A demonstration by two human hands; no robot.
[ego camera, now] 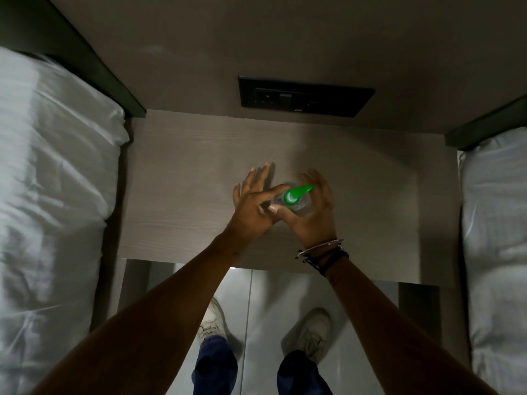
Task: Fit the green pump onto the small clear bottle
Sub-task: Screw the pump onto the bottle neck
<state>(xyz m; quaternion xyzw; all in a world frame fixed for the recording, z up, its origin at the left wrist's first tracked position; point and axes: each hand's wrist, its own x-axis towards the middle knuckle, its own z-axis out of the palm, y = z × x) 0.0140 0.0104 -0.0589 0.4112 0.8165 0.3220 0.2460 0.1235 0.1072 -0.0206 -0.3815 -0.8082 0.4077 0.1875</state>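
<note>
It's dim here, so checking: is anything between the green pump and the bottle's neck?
Nothing visible. The pump already sits on top of the bottle, which the right hand holds; the left hand touches the collar.

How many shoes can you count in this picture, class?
2. One white shoe is on the floor at lower centre-left, below the table edge; the other shoe is to its right. Both are partly covered by trouser legs.
</note>
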